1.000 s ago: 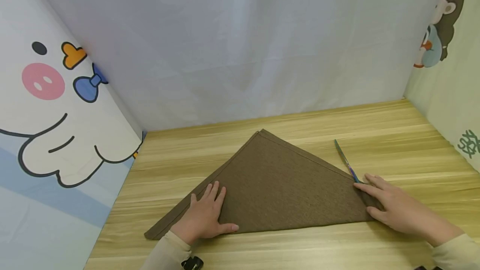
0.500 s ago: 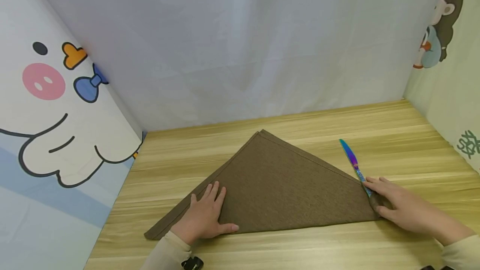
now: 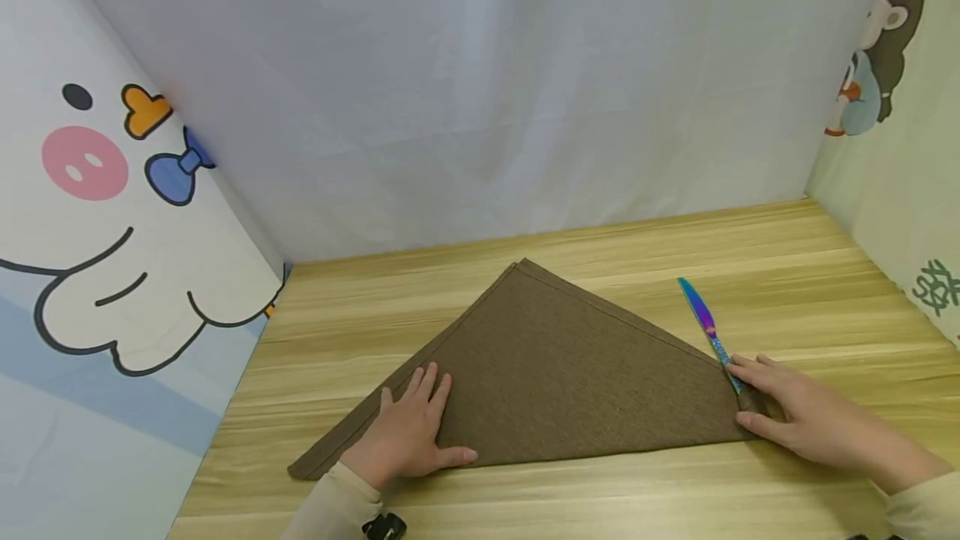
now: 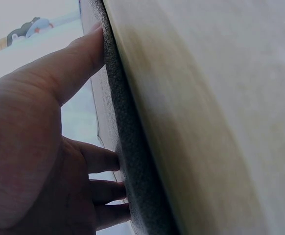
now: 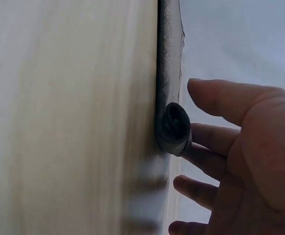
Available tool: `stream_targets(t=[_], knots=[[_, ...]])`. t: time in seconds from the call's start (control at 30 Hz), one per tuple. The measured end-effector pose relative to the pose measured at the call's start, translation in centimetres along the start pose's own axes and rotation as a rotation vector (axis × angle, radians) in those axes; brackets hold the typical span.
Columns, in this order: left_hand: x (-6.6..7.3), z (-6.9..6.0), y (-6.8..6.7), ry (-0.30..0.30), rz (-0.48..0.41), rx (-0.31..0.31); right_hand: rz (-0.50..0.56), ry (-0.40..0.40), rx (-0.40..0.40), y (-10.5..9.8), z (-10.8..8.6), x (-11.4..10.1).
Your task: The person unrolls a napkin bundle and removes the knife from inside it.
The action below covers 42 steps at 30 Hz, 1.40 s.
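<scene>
A brown cloth napkin [image 3: 570, 373], folded into a wide triangle, lies on the table with its peak away from me. My left hand [image 3: 408, 436] rests spread on its left part, thumb along the near edge; the left wrist view shows this thumb and fingers on the cloth [image 4: 125, 117]. At the right corner, a table knife [image 3: 697, 307] with a shiny blue-purple blade lies flat, its handle end hidden. My right hand [image 3: 798, 415] is over that corner, fingertips near the handle. In the right wrist view the corner is a small roll [image 5: 176, 125], touched by fingers, with the thumb apart.
The wood-grain table [image 3: 615, 248] meets a pale curtain [image 3: 487, 107] at the back. A printed cartoon panel [image 3: 97, 273] stands at the left, and a pale green printed panel [image 3: 885, 182] at the right.
My right hand has shifted slightly right, and the knife has turned from edge-on to flat. Since then the right thumb has moved a little left. My left hand stays in place.
</scene>
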State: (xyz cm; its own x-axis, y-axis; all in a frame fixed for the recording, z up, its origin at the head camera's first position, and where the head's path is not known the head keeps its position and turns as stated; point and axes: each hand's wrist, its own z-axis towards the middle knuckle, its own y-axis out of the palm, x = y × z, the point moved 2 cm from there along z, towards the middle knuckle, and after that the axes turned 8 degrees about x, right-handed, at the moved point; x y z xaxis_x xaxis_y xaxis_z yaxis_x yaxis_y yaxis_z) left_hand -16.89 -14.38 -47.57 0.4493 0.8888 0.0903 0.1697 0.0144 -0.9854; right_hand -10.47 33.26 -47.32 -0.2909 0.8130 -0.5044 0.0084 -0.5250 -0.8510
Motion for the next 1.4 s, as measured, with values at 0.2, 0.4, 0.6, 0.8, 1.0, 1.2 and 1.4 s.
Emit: stream_targets(t=[0.2,0.4,0.6,0.8,1.0,1.2,1.4], knots=[[0.0,0.0,0.0,0.009,0.005,0.012,-0.057,-0.101,0.081,0.3,-0.3,0.0],[0.0,0.0,0.0,0.010,0.006,0.011,-0.068,-0.112,0.087,0.4,-0.8,0.4],[0.1,0.0,0.0,0.011,0.002,0.012,-0.070,-0.091,0.075,0.1,-1.0,0.6],[0.0,0.0,0.0,0.008,0.007,0.009,-0.098,-0.094,0.105,-0.1,-1.3,1.0],[0.0,0.0,-0.1,0.001,0.006,0.001,-0.096,-0.091,0.111,-0.4,-1.5,1.2],[0.1,0.0,-0.1,0.002,0.005,-0.001,-0.090,-0.071,0.095,-0.5,-1.5,1.4],[0.0,0.0,-0.1,0.002,0.003,0.002,-0.081,-0.054,0.087,-0.5,-1.5,1.6]])
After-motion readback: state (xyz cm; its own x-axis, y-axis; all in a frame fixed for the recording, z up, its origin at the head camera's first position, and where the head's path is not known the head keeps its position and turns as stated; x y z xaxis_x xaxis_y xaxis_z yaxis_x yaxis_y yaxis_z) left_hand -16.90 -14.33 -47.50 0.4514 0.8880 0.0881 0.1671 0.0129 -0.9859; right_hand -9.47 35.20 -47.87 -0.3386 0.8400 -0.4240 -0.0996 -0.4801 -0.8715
